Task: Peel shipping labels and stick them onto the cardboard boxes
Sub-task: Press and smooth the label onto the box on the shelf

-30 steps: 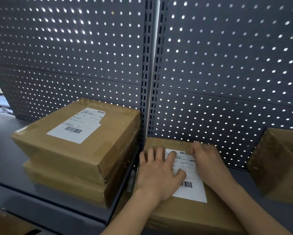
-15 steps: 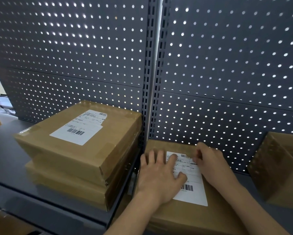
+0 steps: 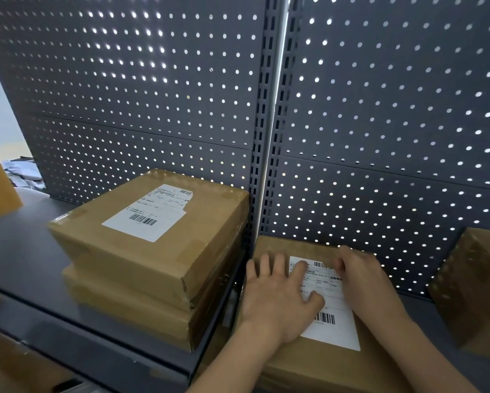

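Pressing flat, the left hand (image 3: 280, 296) lies with fingers spread on the shipping label (image 3: 330, 307) atop the cardboard box (image 3: 317, 364) at five o'clock, grasping nothing; the right hand (image 3: 363, 282) rests loosely curled on the label's right edge. A labelled stack of boxes (image 3: 153, 251) sits at nine o'clock.

Two bare forearms enter from the lower edge of the view, each ending in an uncovered hand — the left hand (image 3: 278, 300) and the right hand (image 3: 364, 282). No sleeve, cuff, glove, ring, watch or band shows on either arm up to the frame edge. Fingernails are short and unpainted where visible — on the left hand's fingers (image 3: 280, 260). The rest of the person lies outside the view.
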`<state>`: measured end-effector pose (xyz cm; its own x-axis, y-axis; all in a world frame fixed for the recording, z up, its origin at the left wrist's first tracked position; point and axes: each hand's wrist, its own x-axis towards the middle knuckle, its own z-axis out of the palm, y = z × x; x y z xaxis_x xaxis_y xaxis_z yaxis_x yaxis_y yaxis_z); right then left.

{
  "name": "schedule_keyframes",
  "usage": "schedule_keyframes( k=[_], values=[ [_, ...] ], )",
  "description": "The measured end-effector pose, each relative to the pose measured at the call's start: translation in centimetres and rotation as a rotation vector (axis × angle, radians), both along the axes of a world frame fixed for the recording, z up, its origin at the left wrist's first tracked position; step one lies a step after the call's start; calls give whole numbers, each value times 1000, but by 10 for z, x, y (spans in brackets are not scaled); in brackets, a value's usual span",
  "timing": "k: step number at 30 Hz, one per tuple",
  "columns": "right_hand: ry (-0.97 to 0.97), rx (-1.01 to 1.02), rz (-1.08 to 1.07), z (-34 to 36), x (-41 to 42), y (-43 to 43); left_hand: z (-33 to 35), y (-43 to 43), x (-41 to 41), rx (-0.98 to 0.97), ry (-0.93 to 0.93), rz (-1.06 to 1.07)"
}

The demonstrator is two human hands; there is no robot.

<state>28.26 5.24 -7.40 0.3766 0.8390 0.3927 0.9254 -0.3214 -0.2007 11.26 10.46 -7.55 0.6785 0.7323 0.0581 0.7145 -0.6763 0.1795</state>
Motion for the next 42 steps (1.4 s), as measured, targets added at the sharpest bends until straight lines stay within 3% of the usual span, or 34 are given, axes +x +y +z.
schedule_keyframes(
  k=[10,16,22,27,30,35,42],
  values=[
    [-280,-119,52,-3,-1,4,-1,-1,0,-1,-10,-5],
    [-352,-280,-10,-1,-3,3,-1,-1,0,-5,-10,0],
    [-295,-324,-13,2,-4,2,-1,0,-1,-4,-29,1],
    [-213,-127,-25,-6,-4,-1,0,1,0,-8,-19,8],
    [-133,-136,-20,1,-3,0,0,0,0,-9,-14,8],
    [-183,-121,7,0,-4,6,-1,0,1,-9,-18,6],
    [-310,-277,-71,-3,-4,4,1,-1,0,-6,-16,6]
  ],
)
